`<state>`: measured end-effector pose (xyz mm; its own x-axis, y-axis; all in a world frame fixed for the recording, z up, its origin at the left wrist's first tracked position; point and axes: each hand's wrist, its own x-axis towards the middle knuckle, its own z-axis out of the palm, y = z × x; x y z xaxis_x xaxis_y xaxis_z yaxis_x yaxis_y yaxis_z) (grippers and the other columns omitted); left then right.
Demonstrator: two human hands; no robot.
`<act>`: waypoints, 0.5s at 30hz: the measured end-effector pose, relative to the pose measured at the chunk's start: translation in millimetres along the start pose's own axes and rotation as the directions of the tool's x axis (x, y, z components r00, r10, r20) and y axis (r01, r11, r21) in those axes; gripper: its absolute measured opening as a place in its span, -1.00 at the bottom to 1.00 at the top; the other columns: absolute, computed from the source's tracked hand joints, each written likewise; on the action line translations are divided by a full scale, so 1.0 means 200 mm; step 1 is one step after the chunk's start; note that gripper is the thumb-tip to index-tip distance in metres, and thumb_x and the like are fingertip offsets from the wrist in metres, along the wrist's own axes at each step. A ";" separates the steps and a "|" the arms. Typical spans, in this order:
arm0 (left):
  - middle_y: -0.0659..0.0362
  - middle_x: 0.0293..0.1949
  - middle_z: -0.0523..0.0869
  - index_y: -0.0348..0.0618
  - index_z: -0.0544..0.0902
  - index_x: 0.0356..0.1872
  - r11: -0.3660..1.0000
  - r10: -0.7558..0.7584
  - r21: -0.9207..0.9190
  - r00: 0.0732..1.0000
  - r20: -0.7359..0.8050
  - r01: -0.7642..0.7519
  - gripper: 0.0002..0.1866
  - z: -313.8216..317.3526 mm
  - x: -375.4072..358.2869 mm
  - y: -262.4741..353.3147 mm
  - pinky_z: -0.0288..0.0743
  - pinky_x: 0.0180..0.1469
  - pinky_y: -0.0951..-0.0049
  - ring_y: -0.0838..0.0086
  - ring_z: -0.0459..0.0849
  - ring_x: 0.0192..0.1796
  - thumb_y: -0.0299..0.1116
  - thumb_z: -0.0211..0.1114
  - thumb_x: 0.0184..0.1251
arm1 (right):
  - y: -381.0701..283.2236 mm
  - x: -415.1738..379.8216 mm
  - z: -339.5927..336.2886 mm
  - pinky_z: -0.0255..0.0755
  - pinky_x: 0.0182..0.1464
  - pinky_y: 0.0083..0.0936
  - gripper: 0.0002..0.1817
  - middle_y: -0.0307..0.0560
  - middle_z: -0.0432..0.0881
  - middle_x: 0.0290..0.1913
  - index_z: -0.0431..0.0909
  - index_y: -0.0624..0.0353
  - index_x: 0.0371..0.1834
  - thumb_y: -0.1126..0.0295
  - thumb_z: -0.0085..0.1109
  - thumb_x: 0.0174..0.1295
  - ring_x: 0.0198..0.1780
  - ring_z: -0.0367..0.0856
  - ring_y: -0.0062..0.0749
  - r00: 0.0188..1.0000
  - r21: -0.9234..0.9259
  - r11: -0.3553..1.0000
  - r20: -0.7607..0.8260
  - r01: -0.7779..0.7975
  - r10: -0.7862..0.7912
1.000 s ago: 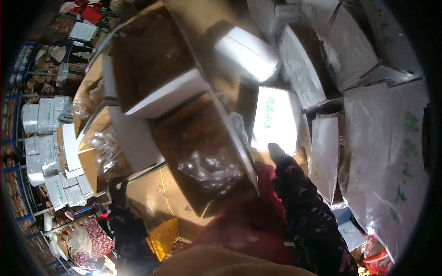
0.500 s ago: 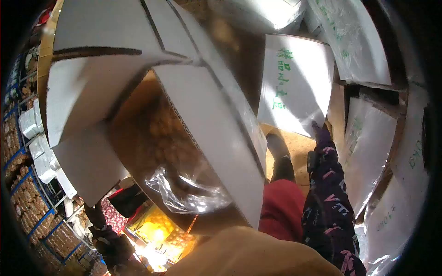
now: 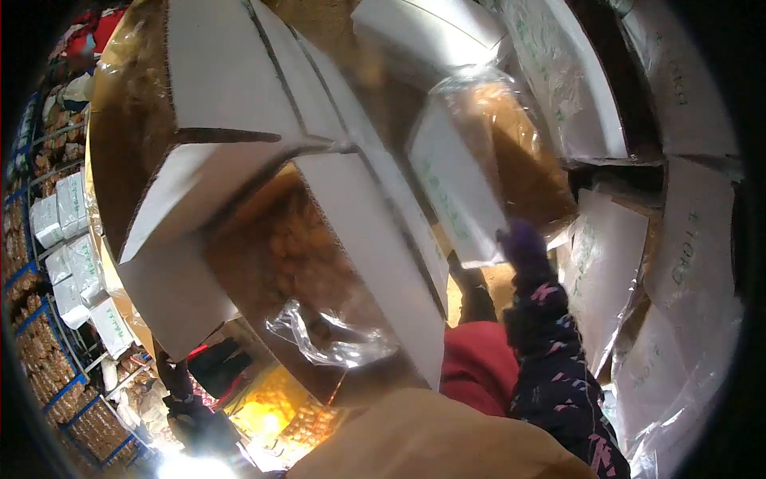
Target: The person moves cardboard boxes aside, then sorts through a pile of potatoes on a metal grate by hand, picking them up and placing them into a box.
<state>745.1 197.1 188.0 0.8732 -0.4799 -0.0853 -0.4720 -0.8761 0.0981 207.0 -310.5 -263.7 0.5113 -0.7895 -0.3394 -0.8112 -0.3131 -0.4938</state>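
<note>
A large open white carton [image 3: 383,279] stands in front of me, its flaps folded outward. Inside lie brown, roundish potato-like items [image 3: 299,239], with a clear plastic liner [image 3: 331,339] bunched at the near end. My left hand [image 3: 173,375], dark and in shadow, is closed at the lower corner of this carton's left flap [image 3: 177,295]; its fingers are hardly visible. My right hand [image 3: 524,243], in a purple glove, grips the near edge of another white carton [image 3: 459,180] with green lettering. That one is tilted, showing its brown inside and clear plastic [image 3: 523,120].
More white, plastic-wrapped cartons [image 3: 610,271] line the right side. Another white carton [image 3: 435,32] lies at the back. Down at the left are a lit yellow container [image 3: 271,403] of round items, small white boxes [image 3: 72,207] and blue-edged racks [image 3: 68,343]. My foot [image 3: 471,287] is between the cartons.
The lettered carton at my right hand has tilted, and its brown inside and plastic now show. My right hand has shifted left. The view has shifted a little; the left hand stays at the flap.
</note>
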 end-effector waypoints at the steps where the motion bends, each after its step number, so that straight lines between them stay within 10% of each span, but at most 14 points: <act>1: 0.14 0.07 0.69 -0.24 0.63 0.14 1.000 0.015 -0.005 1.000 0.000 -0.015 -0.61 0.00 0.00 0.04 0.51 0.12 0.33 0.40 0.62 0.07 -0.38 0.45 0.33 | -0.14 -0.02 -0.07 0.57 -0.10 0.04 -0.60 0.20 0.70 -0.17 0.69 0.10 -0.12 -0.01 0.32 0.23 -0.09 0.69 0.15 0.959 -0.124 0.986 0.247 -0.110 0.138; 5: 0.13 -0.02 0.72 -0.22 0.67 0.08 0.909 0.098 -0.415 0.987 0.126 -0.038 -0.65 0.03 -0.01 0.26 0.53 0.12 0.36 0.40 0.64 0.07 -0.44 0.48 0.29 | -0.01 -0.31 0.33 0.62 -0.08 0.02 -0.59 0.15 0.63 0.13 0.58 -0.07 0.18 0.05 0.22 0.34 0.00 0.73 0.04 0.925 -0.231 0.955 0.286 -0.188 0.251; 8: 0.15 -0.14 0.75 -0.19 0.70 -0.03 0.911 0.057 -0.413 0.989 0.138 0.005 -0.70 -0.04 -0.02 0.47 0.55 0.06 0.33 0.36 0.67 -0.02 -0.41 0.52 0.24 | 0.01 -0.33 0.46 0.55 0.16 0.06 -0.17 0.15 0.47 0.37 0.16 -0.14 0.60 -0.05 0.26 0.29 0.27 0.59 0.08 0.815 -0.403 0.880 0.402 -0.252 0.418; 10: 0.12 -0.15 0.75 -0.19 0.70 -0.06 0.942 0.082 -0.329 0.996 0.043 -0.063 -0.69 0.02 0.00 0.36 0.54 0.05 0.29 0.32 0.67 -0.04 -0.34 0.54 0.22 | -0.10 -0.44 0.31 0.49 0.26 0.09 -0.06 0.17 0.48 0.36 0.08 -0.13 0.64 -0.08 0.30 0.25 0.37 0.50 0.13 0.907 -0.299 0.933 0.304 -0.200 0.291; 12: 0.10 -0.15 0.74 -0.19 0.71 -0.09 0.957 0.118 -0.259 0.991 -0.060 -0.129 -0.67 0.12 0.01 0.24 0.52 0.04 0.25 0.28 0.67 -0.06 -0.27 0.56 0.19 | -0.11 -0.52 0.31 0.49 0.21 0.02 -0.37 0.24 0.59 0.21 0.42 0.03 0.40 0.12 0.27 0.28 0.21 0.58 0.20 0.975 -0.190 0.965 0.089 -0.183 0.202; 15: 0.07 -0.19 0.75 -0.18 0.72 -0.09 0.981 0.163 -0.086 0.981 -0.108 -0.172 -0.62 0.13 0.06 0.25 0.51 0.08 0.19 0.23 0.69 -0.04 -0.21 0.59 0.16 | -0.13 -0.60 0.14 0.49 0.23 -0.02 -0.13 0.36 0.56 0.22 0.28 0.11 0.53 -0.01 0.35 0.18 0.23 0.59 0.15 0.941 0.006 0.967 0.232 -0.255 0.247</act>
<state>728.6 146.4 165.7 0.7926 -0.6085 0.0394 -0.6032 -0.7731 0.1962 175.0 -193.0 -231.4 0.3466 -0.6980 -0.6266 -0.9131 -0.0983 -0.3956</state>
